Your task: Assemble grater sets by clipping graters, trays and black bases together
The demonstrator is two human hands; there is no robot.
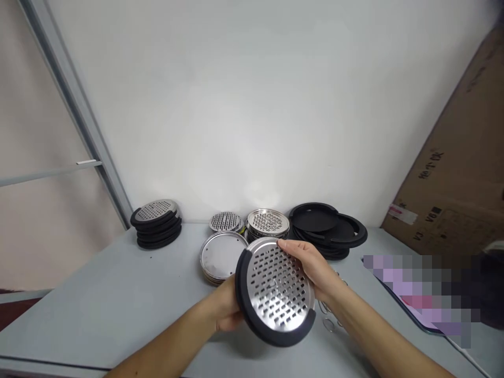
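Observation:
Both hands hold a round grater (280, 286), a shiny slotted metal disc in a black rim that wraps its left and lower edge. My left hand (228, 304) grips it from behind on the left; most of those fingers are hidden. My right hand (311, 262) has its thumb on the disc's upper right edge, with the other fingers behind. The grater is tilted, its face towards me, above the table's front. Just behind it are a stack of plain metal discs (222, 255) and a stack of coarse grater discs (268, 222).
Assembled graters (156, 226) are stacked at the back left. Finely slotted discs (225, 221) stand against the wall, black holders (315, 218) to their right. Loose metal rings (328, 325) lie by my right wrist. A pixelated tablet-like item (413, 299) and cardboard box (464, 173) are at the right.

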